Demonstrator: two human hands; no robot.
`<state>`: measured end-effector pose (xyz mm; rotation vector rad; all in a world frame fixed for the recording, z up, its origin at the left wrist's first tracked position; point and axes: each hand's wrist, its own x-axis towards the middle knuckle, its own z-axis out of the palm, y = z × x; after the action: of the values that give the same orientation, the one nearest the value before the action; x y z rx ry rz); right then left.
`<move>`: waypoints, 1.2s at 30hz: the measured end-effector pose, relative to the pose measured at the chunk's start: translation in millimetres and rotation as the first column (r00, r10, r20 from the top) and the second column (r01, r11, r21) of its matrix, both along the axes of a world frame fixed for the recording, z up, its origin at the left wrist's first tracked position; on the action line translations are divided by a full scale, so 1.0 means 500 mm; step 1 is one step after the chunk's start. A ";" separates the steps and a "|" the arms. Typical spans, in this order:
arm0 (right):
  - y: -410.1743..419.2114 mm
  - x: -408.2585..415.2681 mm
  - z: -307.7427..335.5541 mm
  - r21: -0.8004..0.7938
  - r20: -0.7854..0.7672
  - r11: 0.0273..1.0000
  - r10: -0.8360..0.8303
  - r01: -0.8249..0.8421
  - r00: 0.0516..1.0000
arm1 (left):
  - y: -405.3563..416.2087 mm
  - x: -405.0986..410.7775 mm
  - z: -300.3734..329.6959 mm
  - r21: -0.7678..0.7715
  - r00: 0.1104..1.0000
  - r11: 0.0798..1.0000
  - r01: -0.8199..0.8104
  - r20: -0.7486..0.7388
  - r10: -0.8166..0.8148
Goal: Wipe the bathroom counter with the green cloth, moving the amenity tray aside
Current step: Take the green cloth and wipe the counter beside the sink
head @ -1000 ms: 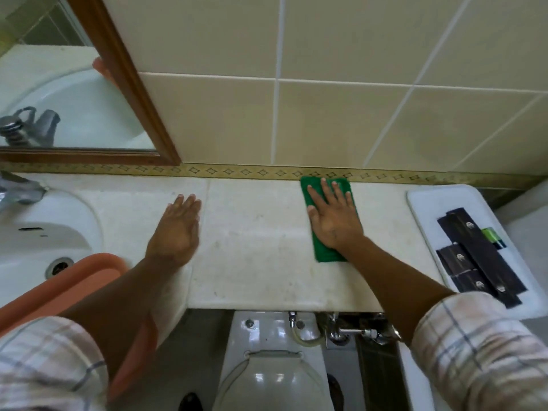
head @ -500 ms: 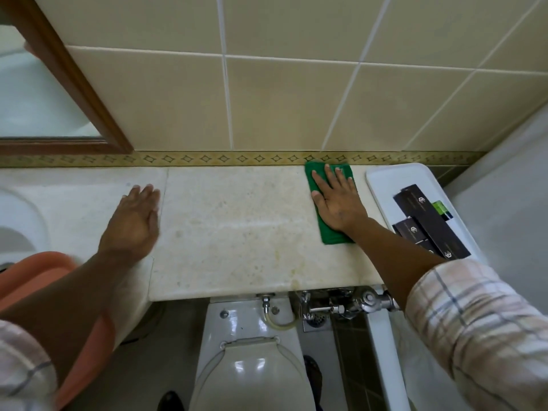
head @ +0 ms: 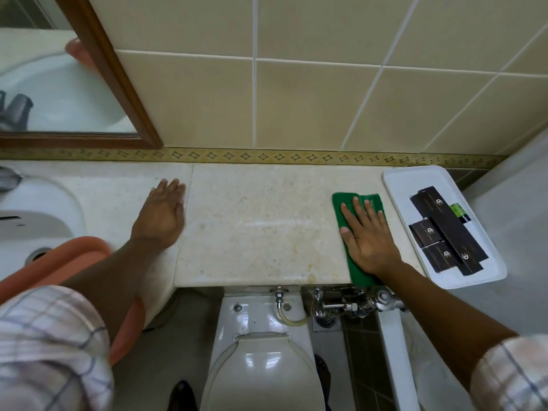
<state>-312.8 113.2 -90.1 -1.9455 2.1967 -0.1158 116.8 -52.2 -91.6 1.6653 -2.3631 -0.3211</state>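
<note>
The green cloth (head: 341, 206) lies flat on the beige stone counter (head: 261, 226), near its right end, reaching from mid-depth to the front edge. My right hand (head: 367, 235) presses flat on the cloth, fingers spread and pointing toward the wall. My left hand (head: 161, 215) rests palm-down on the bare counter to the left, holding nothing. The white amenity tray (head: 415, 185) sits at the far right end of the counter, just right of the cloth, carrying several black boxes (head: 447, 232) and a small green packet (head: 459, 211).
A white sink (head: 32, 221) with an orange basin (head: 74, 259) sits at the left. The wood-framed mirror (head: 59, 84) and tiled wall back the counter. Below the front edge are a toilet (head: 261, 363) and chrome valve fittings (head: 353, 301).
My right hand has slid the green cloth from the back wall toward the counter's front edge. The left hand stays flat on the counter. The camera view has shifted.
</note>
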 end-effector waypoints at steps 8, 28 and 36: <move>0.045 0.123 -0.003 0.023 0.022 0.998 -0.064 0.064 0.998 | -0.003 0.001 -0.001 0.019 0.999 1.000 -0.017 0.031 0.016; -0.173 0.612 -0.009 -0.016 0.070 0.989 0.147 -0.146 0.987 | -0.009 0.008 -0.007 0.022 1.000 0.999 -0.028 0.002 0.028; -0.333 0.579 -0.002 0.006 0.023 0.992 0.122 -0.123 0.992 | -0.011 0.010 -0.010 0.011 1.000 1.000 -0.026 -0.004 0.026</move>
<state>-23.3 -53.2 -91.1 -2.0585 2.0546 -0.1102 122.0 -57.9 -96.6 1.6969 -2.3394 -0.3335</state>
